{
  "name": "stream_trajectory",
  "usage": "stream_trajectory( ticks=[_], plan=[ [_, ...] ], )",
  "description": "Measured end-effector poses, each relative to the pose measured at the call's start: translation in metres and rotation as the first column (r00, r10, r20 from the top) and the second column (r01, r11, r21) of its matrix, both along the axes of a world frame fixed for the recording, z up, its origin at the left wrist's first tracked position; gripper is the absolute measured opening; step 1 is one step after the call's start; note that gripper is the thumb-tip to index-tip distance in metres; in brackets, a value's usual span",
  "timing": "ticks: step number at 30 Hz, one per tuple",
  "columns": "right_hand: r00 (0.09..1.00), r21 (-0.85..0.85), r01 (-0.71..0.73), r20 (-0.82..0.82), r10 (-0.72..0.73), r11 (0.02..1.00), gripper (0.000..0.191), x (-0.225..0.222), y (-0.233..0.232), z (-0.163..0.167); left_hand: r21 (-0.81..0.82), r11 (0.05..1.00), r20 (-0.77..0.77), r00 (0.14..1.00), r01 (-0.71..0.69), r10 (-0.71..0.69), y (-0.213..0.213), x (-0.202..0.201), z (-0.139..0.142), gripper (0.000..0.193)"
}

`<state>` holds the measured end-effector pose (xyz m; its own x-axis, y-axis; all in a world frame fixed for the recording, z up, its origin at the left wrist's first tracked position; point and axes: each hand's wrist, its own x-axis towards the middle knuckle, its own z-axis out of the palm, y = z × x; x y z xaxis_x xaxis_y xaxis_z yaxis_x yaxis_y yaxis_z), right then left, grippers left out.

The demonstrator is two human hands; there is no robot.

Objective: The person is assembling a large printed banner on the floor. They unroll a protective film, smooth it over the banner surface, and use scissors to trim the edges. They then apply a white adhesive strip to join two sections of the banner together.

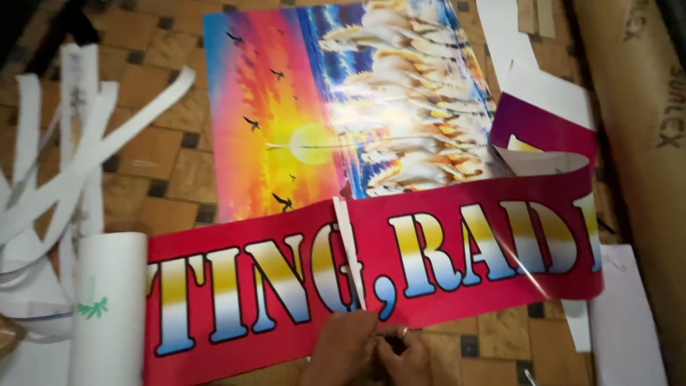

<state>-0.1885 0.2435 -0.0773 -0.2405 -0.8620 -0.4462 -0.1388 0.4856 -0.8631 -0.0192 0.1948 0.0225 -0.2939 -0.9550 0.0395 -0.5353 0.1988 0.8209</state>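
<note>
At lower centre, left hand (343, 347) and right hand (406, 354), both pinched shut, gripped the white strip (350, 254) crossing the red banner (371, 275), apparently peeling it.

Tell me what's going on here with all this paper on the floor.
A person kneels over a long red banner strip with big lettering, both hands together at its lower edge: left hand, right hand. They pinch at a white paper sliver lying across the banner. A glossy sunset poster lies above, white offcut strips to the left.
</note>
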Motion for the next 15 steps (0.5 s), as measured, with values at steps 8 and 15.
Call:
stream_trajectory(
  ticks=[8, 15],
  plan=[
    [0.898, -0.118, -0.192, -0.421, 0.126, 0.974, 0.017, -0.0003, -0.0057, 0.0062, 0.120, 0.992, 0.041, 0.998, 0.042, -0.047, -0.0062, -0.0017, 0.0003, 0.012],
    [0.870, -0.195, -0.274, -0.468, 0.156, 0.942, 0.017, 0.0052, 0.0015, 0.0071, 0.152, 0.987, 0.027, 0.998, 0.053, -0.058, -0.0026, -0.0015, 0.0086, 0.015]
  ],
)
